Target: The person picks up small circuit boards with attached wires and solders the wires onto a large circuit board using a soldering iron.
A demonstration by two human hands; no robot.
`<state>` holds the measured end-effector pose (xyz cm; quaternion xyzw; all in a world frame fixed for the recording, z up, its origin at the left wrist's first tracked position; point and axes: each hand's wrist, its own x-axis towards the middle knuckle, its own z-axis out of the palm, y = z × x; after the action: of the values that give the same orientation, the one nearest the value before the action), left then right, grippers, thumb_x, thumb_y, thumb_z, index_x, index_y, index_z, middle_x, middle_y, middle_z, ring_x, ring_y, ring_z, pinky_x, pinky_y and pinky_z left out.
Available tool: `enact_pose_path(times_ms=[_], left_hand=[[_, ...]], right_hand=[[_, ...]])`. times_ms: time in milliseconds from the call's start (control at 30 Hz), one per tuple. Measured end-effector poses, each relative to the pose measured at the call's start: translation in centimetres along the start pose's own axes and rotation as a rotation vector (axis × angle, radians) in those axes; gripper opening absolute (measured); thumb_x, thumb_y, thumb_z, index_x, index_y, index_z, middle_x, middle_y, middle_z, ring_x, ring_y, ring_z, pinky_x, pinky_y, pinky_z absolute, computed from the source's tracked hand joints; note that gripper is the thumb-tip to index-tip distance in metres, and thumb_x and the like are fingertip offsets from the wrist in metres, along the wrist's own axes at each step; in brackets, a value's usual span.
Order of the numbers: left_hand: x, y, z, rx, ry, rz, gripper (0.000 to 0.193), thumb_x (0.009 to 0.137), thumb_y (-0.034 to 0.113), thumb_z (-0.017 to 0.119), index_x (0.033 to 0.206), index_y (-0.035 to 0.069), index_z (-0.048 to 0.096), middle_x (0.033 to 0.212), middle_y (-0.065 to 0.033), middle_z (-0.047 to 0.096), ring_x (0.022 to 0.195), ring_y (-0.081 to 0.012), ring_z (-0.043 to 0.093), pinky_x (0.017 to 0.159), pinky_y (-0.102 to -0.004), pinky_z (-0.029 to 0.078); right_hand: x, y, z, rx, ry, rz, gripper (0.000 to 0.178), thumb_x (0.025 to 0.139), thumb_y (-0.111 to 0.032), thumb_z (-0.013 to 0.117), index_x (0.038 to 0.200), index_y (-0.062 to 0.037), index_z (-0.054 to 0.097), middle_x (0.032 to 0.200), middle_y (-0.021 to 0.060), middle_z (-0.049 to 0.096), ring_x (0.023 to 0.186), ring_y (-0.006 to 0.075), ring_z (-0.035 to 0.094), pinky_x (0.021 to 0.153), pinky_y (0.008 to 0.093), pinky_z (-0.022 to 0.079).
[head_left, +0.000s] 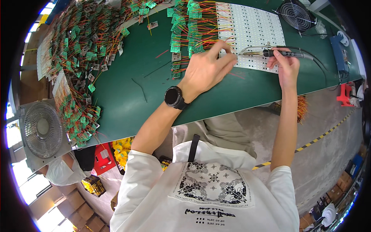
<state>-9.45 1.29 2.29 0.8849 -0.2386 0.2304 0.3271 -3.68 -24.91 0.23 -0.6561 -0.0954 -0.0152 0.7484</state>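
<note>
My right hand (285, 63) is closed around the black handle of a soldering iron (286, 53); a thin tube runs along the iron, and its tip points left. Under the tip lies a white perforated LED board panel (255, 29) with rows of small dots. My left hand (211, 63) is pinched at the panel's near left part, close to the iron tip; whatever is between its fingertips is hidden. Red and yellow wires (208, 23) run from the panel's left edge to small green circuit boards (176, 42) lying in columns.
A large heap of wired green boards (77, 50) covers the table's left side. Loose wire bits (140, 89) lie on the green tabletop (123, 112). A black fan (296, 15) and a blue box (339, 54) stand at the right; a grey fan (42, 129) stands at the left.
</note>
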Motion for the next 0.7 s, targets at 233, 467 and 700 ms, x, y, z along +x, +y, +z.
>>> enact_pose_path(times_ms=[233,467,700], left_hand=[[-0.5,-0.4,-0.3,-0.11,-0.257,0.199,0.022,0.088,0.02,0.063,0.074,0.004,0.058,0.063,-0.0095,0.055,0.059,-0.0296,0.057,0.052,-0.0394,0.044],[0.1,0.4,-0.2,0.037,-0.148,0.098,0.019,0.088,0.016,0.063,0.075,0.004,0.058,0.073,-0.0087,0.057,0.06,-0.0296,0.057,0.051,-0.0393,0.044],[-0.6,-1.0,0.8,0.02,-0.079,0.052,0.008,0.083,0.013,0.068,0.085,0.005,0.068,0.076,-0.0066,0.057,0.06,-0.0275,0.059,0.053,-0.0362,0.047]], right_hand=[[0.1,-0.1,0.3,0.004,0.036,0.037,0.02,0.086,-0.01,0.067,0.096,0.007,0.062,0.067,0.0117,0.063,0.054,0.0174,0.061,0.05,0.0254,0.045],[0.0,-0.2,0.3,0.014,0.032,0.06,0.021,0.086,-0.011,0.067,0.095,0.0064,0.062,0.066,0.0111,0.063,0.053,0.0156,0.06,0.05,0.0247,0.044],[-0.2,-0.1,-0.1,-0.015,-0.006,0.068,0.019,0.087,-0.009,0.065,0.096,0.0069,0.062,0.067,0.0111,0.063,0.054,0.0159,0.06,0.051,0.026,0.045]])
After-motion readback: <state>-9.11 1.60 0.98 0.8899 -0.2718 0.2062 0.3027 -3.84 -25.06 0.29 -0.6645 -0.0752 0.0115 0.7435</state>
